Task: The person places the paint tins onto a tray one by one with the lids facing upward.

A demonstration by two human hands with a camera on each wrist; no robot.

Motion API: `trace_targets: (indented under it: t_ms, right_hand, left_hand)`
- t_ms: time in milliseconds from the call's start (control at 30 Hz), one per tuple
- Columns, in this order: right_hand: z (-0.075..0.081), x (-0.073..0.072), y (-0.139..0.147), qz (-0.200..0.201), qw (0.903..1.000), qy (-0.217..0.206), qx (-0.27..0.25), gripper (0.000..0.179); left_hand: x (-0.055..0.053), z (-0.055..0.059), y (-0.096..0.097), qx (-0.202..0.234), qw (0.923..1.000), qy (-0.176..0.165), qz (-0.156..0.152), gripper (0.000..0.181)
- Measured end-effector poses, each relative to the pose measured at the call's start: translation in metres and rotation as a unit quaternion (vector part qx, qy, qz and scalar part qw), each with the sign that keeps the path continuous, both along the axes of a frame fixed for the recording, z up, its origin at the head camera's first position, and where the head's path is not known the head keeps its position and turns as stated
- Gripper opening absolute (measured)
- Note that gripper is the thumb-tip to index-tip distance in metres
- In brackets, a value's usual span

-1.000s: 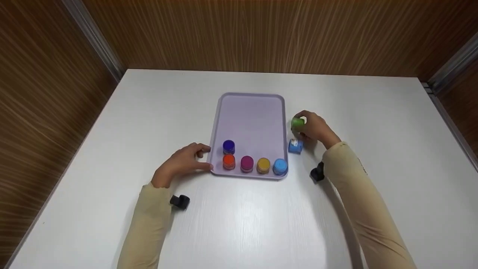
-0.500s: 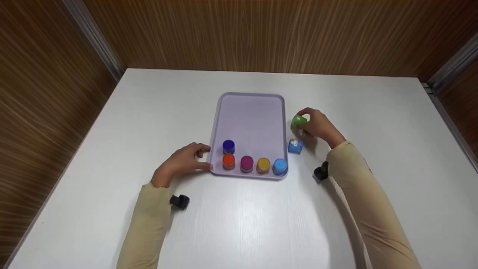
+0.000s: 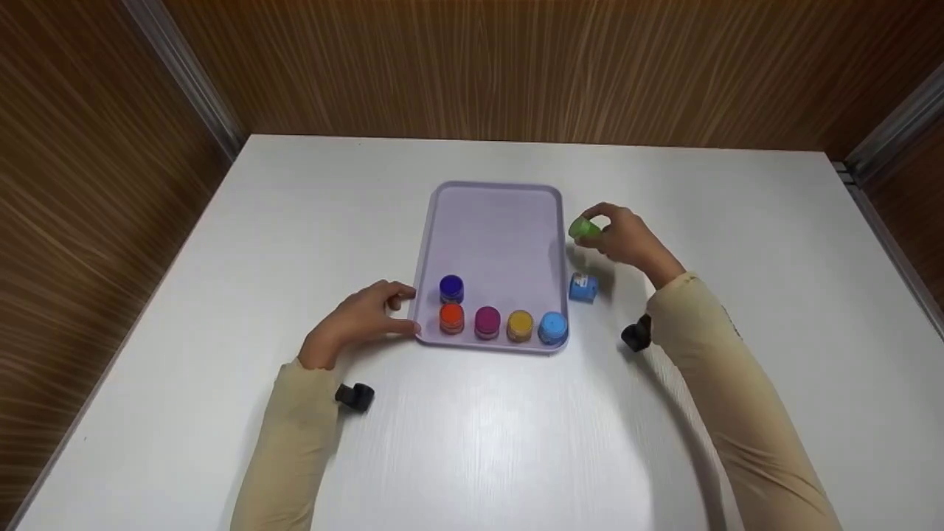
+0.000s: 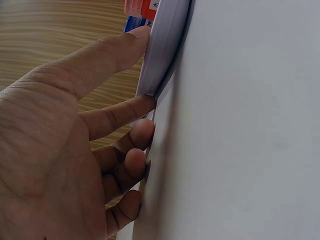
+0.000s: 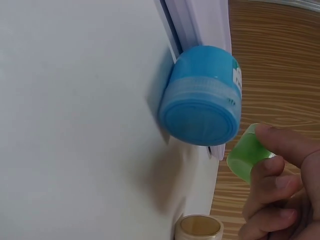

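Observation:
My right hand (image 3: 625,234) pinches a small green paint jar (image 3: 584,228) between thumb and fingers, tilted, just off the tray's right edge. In the right wrist view the green jar (image 5: 246,154) is partly covered by the thumb. A blue paint jar (image 3: 583,287) lies on its side on the table, close against the lilac tray (image 3: 494,221). At the tray's left rim, my left hand (image 3: 361,316) touches the edge with thumb and index fingertips, the other fingers loosely bent. The left wrist view shows the thumb (image 4: 112,57) against the tray's outer wall.
Along the tray's near edge stand orange (image 3: 451,318), magenta (image 3: 487,323), mustard (image 3: 520,325) and light blue (image 3: 553,327) jars. A dark blue jar (image 3: 451,287) stands behind the orange one. A tan-topped jar (image 5: 201,226) shows low in the right wrist view. Wood-grain panels (image 3: 516,66) enclose the table.
My right hand has moved away from me, carrying the green jar up and tilting it, farther from the blue jar on its side. My left hand stays at the tray's rim.

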State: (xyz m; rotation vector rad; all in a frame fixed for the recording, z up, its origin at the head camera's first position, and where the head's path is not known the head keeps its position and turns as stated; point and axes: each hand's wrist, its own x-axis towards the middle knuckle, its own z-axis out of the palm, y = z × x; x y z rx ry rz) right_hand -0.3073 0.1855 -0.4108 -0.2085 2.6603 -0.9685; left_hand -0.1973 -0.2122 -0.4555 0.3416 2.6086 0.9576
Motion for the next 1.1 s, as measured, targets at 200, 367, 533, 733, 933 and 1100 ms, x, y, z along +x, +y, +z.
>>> trace_targets:
  t_ms: [200, 367, 533, 733, 933, 1100]
  right_hand:
    - [0.006, 0.003, -0.003, 0.002, 0.9999, 0.005, -0.009, 0.048]
    - [0.010, 0.004, -0.005, 0.008, 0.9998, 0.000, -0.019, 0.046]
    - [0.011, 0.006, -0.008, 0.020, 0.9995, 0.005, -0.024, 0.043]
    - [0.009, 0.008, -0.014, 0.029, 0.9989, 0.005, -0.036, 0.040]
    - [0.008, 0.012, -0.021, 0.042, 0.9981, 0.012, -0.044, 0.042]
    - [0.004, 0.016, -0.029, 0.060, 0.9952, 0.030, -0.071, 0.042]
  left_hand:
    - [0.000, 0.001, 0.000, 0.001, 1.0000, 0.001, -0.001, 0.065]
    - [0.000, 0.001, 0.001, 0.001, 1.0000, -0.006, 0.003, 0.065]
    - [-0.001, 0.001, 0.002, 0.003, 1.0000, -0.004, 0.001, 0.065]
    - [-0.002, 0.000, 0.002, -0.001, 1.0000, -0.005, 0.002, 0.064]
    - [-0.001, 0.001, 0.002, -0.001, 1.0000, 0.000, -0.003, 0.065]
    - [0.000, 0.001, 0.001, 0.009, 0.9999, 0.011, -0.007, 0.066]
